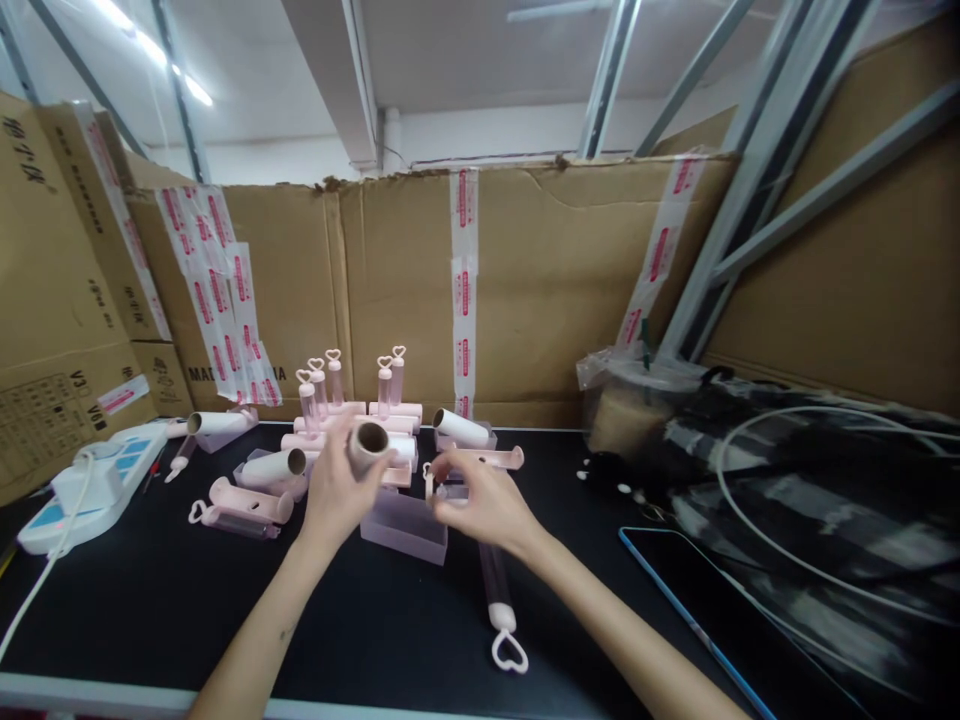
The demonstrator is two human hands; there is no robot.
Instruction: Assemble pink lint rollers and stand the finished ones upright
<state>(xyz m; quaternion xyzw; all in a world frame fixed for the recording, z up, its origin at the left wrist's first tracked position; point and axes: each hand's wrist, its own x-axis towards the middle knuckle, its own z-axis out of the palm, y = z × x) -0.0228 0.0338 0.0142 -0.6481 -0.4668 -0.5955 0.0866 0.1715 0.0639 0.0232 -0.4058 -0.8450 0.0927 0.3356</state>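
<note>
My left hand [341, 485] is wrapped round a white roll [369, 446] with a brown cardboard core, its open end facing me. To its right, my right hand [480, 500] pinches a small pale pink piece [430, 484], mostly hidden by the fingers. Between and below the hands lies an open translucent pinkish box [405, 525]. A clear tube with a pink heart-ring handle [502, 617] lies in front of my right wrist. Behind my hands stand several heart-topped handles [385, 385] among pink and white rolls.
More white rolls [271, 468] lie in trays at left, near a pink curved holder [251, 500]. A white power strip [97, 490] is at far left. On the right are a tablet [720, 600], a bagged drink cup [630, 410] and a dark bundle with a white cable [724, 470]. Cardboard [397, 270] walls the back.
</note>
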